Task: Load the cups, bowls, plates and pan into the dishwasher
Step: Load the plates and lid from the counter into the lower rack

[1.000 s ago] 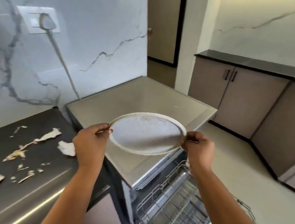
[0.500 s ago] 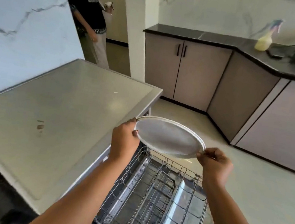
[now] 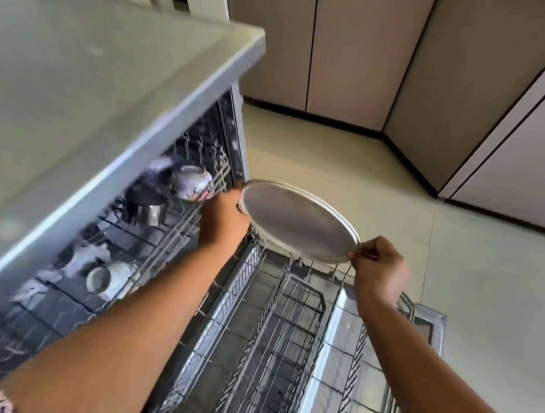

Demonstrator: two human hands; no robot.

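Upper rack (image 3: 166, 228) blurred, its cups hard to read. Both arms outstretched: left hand (image 3: 223, 219) and right hand (image 3: 379, 269) pinch the plate (image 3: 296, 224) by opposite rims above the lower rack (image 3: 282, 343).

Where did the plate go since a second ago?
Both hands carried the plate off the grey countertop, rightward and down, so it now hangs over the pulled-out lower rack. The left hand and right hand kept gripping opposite rims throughout. Nothing was let go.
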